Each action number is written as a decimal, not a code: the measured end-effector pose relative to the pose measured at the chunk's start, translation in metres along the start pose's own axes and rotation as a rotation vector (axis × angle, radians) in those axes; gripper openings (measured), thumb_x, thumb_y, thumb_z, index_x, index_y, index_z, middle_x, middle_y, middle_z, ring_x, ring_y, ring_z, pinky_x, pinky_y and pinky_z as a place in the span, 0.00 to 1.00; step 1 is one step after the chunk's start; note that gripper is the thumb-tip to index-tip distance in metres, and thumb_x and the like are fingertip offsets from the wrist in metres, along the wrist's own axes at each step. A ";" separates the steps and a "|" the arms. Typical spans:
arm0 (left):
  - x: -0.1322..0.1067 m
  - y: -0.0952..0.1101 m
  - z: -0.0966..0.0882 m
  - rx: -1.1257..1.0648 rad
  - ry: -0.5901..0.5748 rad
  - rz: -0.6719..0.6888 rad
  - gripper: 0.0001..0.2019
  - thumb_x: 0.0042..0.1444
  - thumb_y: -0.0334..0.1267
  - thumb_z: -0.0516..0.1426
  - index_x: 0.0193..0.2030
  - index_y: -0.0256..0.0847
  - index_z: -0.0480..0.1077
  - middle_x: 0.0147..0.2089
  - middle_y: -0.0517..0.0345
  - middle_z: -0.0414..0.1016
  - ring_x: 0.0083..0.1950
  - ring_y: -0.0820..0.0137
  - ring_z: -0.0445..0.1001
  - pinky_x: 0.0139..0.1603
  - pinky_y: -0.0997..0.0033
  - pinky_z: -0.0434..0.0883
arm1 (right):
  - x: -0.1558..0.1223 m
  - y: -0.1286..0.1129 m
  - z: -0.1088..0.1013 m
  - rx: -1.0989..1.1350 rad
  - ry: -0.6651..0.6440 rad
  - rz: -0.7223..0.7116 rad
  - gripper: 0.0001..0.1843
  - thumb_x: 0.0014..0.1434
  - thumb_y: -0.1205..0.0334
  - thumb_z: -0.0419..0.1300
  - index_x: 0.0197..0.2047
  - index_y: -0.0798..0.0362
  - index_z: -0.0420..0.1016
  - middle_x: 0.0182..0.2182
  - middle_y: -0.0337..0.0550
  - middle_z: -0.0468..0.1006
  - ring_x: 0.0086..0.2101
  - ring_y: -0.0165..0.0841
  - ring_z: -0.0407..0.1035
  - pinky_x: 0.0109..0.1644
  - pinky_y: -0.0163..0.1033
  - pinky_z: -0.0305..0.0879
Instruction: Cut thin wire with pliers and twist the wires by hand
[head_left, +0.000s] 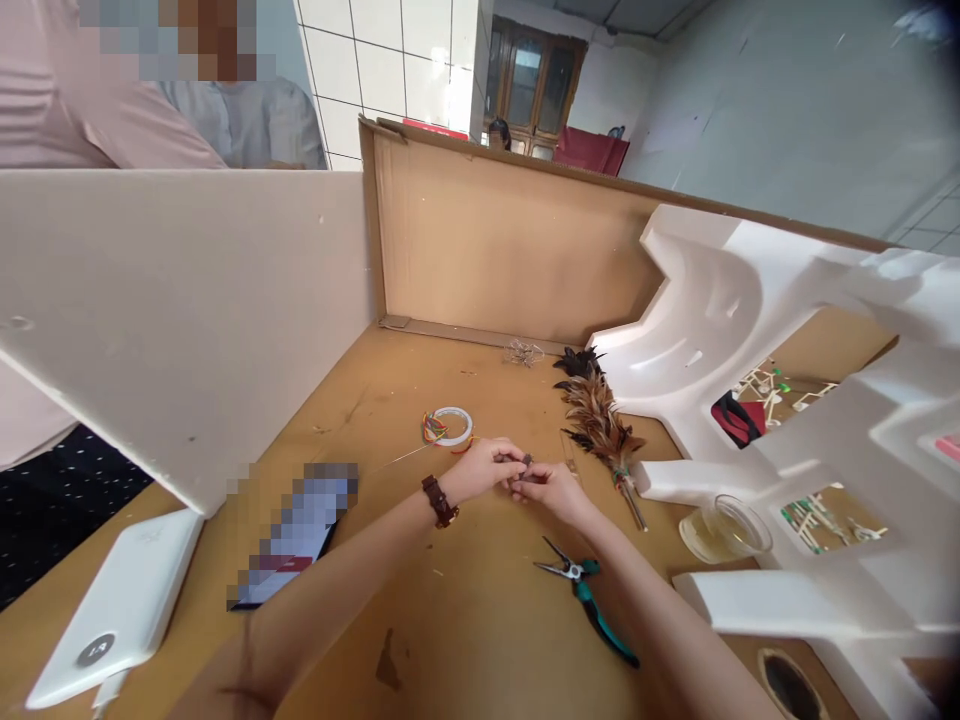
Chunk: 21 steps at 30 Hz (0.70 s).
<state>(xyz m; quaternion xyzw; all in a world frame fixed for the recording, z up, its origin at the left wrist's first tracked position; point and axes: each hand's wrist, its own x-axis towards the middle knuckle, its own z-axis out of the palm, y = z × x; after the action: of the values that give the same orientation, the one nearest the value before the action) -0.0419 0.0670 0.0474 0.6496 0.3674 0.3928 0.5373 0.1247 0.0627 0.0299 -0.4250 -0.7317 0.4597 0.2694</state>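
Note:
My left hand [486, 470], with a brown strap on its wrist, meets my right hand [553, 492] above the middle of the table. Between their pinched fingertips is a small dark greyish-brown piece [527, 461], mostly covered, so its kind does not show. Just behind my left hand lies a white ring [466, 428] with colourful threads bundled at its left side. Needle-nose pliers [592, 597] with teal and black handles lie with jaws apart, left of my right forearm. Beyond my right hand rests a bundle of brown and black feathers [596, 400] on a thin stick.
White moulded foam [705, 270] stands along the right, with a clear jar [724, 530] beside it. A cardboard wall [502, 235] and a white panel [187, 300] border the table. At left lie a phone [300, 525] and white power bank [124, 600]. Tangled wire [523, 352] lies at the back.

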 end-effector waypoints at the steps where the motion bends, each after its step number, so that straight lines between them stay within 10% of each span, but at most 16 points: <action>1: -0.004 -0.007 0.000 0.039 0.014 0.012 0.10 0.44 0.40 0.56 0.29 0.34 0.69 0.30 0.57 0.67 0.28 0.75 0.66 0.29 0.76 0.64 | 0.001 0.006 0.006 -0.072 0.021 -0.033 0.14 0.49 0.55 0.55 0.29 0.57 0.74 0.23 0.41 0.74 0.26 0.29 0.65 0.30 0.32 0.60; 10: -0.022 -0.053 -0.003 0.156 0.143 0.090 0.08 0.45 0.39 0.57 0.30 0.36 0.71 0.32 0.57 0.65 0.31 0.74 0.64 0.33 0.75 0.63 | 0.014 0.032 0.033 -0.288 0.099 -0.173 0.09 0.48 0.62 0.56 0.20 0.54 0.72 0.20 0.39 0.68 0.23 0.29 0.61 0.28 0.32 0.56; 21: -0.015 -0.045 -0.002 0.103 0.114 0.055 0.10 0.47 0.40 0.54 0.30 0.35 0.71 0.25 0.61 0.63 0.23 0.78 0.59 0.23 0.78 0.58 | 0.019 0.032 0.029 -0.325 0.064 -0.225 0.10 0.51 0.59 0.54 0.28 0.53 0.75 0.25 0.41 0.70 0.28 0.30 0.63 0.33 0.33 0.58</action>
<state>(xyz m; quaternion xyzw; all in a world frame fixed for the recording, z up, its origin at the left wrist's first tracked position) -0.0525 0.0608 0.0019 0.6627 0.3993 0.4245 0.4703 0.1047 0.0734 -0.0116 -0.3930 -0.8302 0.2889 0.2700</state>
